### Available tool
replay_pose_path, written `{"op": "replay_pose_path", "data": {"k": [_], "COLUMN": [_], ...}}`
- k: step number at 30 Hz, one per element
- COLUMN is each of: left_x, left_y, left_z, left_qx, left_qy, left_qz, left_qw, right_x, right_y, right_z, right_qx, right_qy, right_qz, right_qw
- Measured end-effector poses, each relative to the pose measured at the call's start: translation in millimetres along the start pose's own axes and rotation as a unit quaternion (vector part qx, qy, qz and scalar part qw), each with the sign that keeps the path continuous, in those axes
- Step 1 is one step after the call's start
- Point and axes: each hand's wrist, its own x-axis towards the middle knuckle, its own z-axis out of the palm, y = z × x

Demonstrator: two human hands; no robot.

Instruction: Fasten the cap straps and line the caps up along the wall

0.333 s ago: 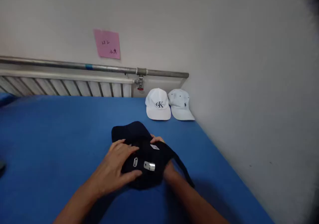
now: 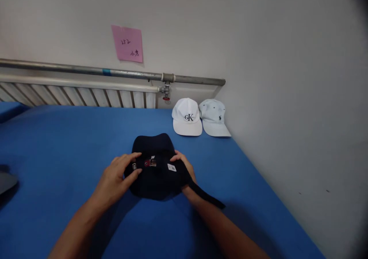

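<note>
left hand (image 2: 116,176) nearer edge of dark cap (image 2: 156,182)

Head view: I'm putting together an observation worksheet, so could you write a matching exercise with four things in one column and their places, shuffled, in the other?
Things
1. dark cap
2. pink note
3. white cap with black letters
4. red valve handle

Places
A. beneath the metal pipe
B. on the blue surface, beside another pale cap
C. held by the left hand and right hand
D. on the wall, above the pipe

Pairs: 1-C, 2-D, 3-B, 4-A
</note>
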Motion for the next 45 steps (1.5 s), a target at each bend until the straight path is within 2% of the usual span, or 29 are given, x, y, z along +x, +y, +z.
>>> {"op": "replay_pose_path", "data": {"k": [3, 7, 10, 14, 16, 18, 21, 23, 25, 30, 33, 36, 40, 42, 45], "left_x": [-4.0, -3.3, -1.0, -1.6, -2.9, -3.7, -3.3, -2.7, -2.6, -4.2, -4.5, -4.4, -4.7, -5.0, -5.4], "left_y": [0.6, 6.2, 5.2, 1.4, 0.6, 0.2, 0.9, 2.1, 3.3, -1.0, -7.1, -10.4, -9.4, -8.9, -10.0], "left_z": [-6.1, -11.9, -15.3, -18.0, -17.6, -15.4, -10.3, -7.6, -6.9, -13.2, -16.8, -18.7, -19.6, -19.6, -19.8], "left_qx": [-0.046, -0.084, -0.134, -0.204, -0.232, -0.259, -0.302, -0.327, -0.355, -0.443, -0.477, -0.49, -0.49, -0.489, -0.496], "left_qy": [-0.089, -0.136, -0.136, -0.144, -0.149, -0.148, -0.141, -0.143, -0.151, -0.17, -0.156, -0.14, -0.142, -0.141, -0.137], "left_qz": [-0.035, -0.02, -0.013, -0.048, -0.071, -0.101, -0.143, -0.156, -0.163, -0.171, -0.173, -0.18, -0.185, -0.182, -0.171], "left_qw": [0.994, 0.987, 0.982, 0.967, 0.959, 0.949, 0.932, 0.921, 0.908, 0.863, 0.847, 0.841, 0.84, 0.841, 0.84], "right_x": [-8.7, -19.5, -26.0, -32.3, -34.4, -35.9, -36.1, -34.9, -33.8, -31.5, -24.5, -11.4, 6.4, 12.1, 16.5], "right_y": [-8.8, -32.2, -53.8, -74.4, -76.8, -75.2, -72.3, -73.3, -76.7, -86.6, -93.4, -107.1, -132.1, -142.2, -150.1], "right_z": [-11.7, -27.1, -30.7, -33.0, -33.2, -31.5, -26.6, -24.0, -22.9, -16.2, -6.9, -3.9, -14.1, -18.7, -17.8], "right_qx": [-0.089, -0.215, -0.214, -0.148, -0.098, -0.059, -0.059, -0.066, -0.062, -0.023, 0.005, 0.04, 0.057, 0.088, 0.173], "right_qy": [-0.037, -0.096, -0.112, -0.202, -0.212, -0.201, -0.183, -0.195, -0.207, -0.229, -0.235, -0.189, -0.147, -0.136, -0.14], "right_qz": [-0.04, -0.192, -0.289, -0.315, -0.306, -0.26, -0.083, 0.032, 0.086, 0.094, 0.09, 0.05, 0.006, 0.012, 0.065], "right_qw": [0.995, 0.953, 0.926, 0.915, 0.923, 0.943, 0.978, 0.978, 0.973, 0.969, 0.968, 0.98, 0.988, 0.987, 0.973]}}
